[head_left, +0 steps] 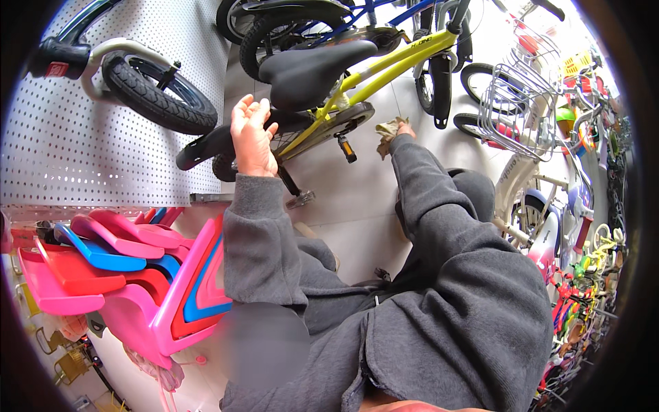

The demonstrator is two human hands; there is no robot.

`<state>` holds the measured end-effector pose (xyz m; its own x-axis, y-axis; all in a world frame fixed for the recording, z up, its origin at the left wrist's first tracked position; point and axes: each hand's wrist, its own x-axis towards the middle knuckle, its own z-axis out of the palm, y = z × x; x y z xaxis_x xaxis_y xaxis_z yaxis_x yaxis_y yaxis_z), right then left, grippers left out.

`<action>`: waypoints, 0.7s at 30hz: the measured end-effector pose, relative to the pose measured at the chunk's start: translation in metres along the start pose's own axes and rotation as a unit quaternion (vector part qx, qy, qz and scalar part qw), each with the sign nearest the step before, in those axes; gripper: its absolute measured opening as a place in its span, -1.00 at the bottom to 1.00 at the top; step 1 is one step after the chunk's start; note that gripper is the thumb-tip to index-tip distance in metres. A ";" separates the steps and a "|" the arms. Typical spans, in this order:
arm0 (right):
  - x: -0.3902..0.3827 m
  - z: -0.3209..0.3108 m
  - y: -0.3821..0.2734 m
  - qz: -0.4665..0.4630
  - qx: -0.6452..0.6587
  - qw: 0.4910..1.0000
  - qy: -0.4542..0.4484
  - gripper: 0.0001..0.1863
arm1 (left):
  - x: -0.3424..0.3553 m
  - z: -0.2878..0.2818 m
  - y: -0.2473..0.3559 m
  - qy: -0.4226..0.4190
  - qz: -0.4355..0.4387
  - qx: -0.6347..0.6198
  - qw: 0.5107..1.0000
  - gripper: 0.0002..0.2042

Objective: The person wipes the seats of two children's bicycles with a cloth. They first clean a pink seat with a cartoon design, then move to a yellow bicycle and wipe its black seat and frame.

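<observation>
In front of me stands a yellow bicycle (391, 69) with a black saddle (312, 72) and black mudguards. My left hand (254, 137) is raised just below the saddle, close to the rear mudguard (206, 147), palm up and fingers apart, with nothing in it. Whether it touches the bicycle, I cannot tell. Out to the right, my right hand (405, 128) grips a crumpled tan cloth (390, 134) above the floor, apart from the frame. A pedal with an orange reflector (347, 148) lies between the two hands.
A white pegboard (165, 41) carries a small wheel (161, 96) at left. Pink, red and blue plastic seats (123, 254) are stacked below it. More bicycles, including a blue one (367, 14), stand behind. At right are a wire basket (518, 103) and hanging colourful goods (583, 295).
</observation>
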<state>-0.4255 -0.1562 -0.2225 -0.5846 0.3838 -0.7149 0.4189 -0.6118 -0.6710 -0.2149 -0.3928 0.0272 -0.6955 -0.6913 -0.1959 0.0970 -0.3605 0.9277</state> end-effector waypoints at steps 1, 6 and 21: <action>0.010 -0.002 0.013 0.019 -0.003 1.000 -0.019 -0.70 | 0.003 0.003 0.000 0.003 -0.002 0.001 1.000 -0.57; 0.048 -0.004 0.089 0.193 0.035 0.977 -0.084 -0.67 | 0.012 0.018 -0.009 -0.002 0.008 0.035 0.999 -0.53; 0.019 0.038 0.043 -0.310 -0.233 0.887 -0.250 -0.70 | 0.033 0.017 -0.018 -0.006 0.007 0.066 0.998 -0.64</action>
<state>-0.4450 -0.2017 -0.2577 -0.9892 0.1215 -0.0818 0.0832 0.0064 -0.9965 -0.2514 -0.3982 0.0093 -0.7030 -0.6881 -0.1794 0.0130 -0.2647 0.9642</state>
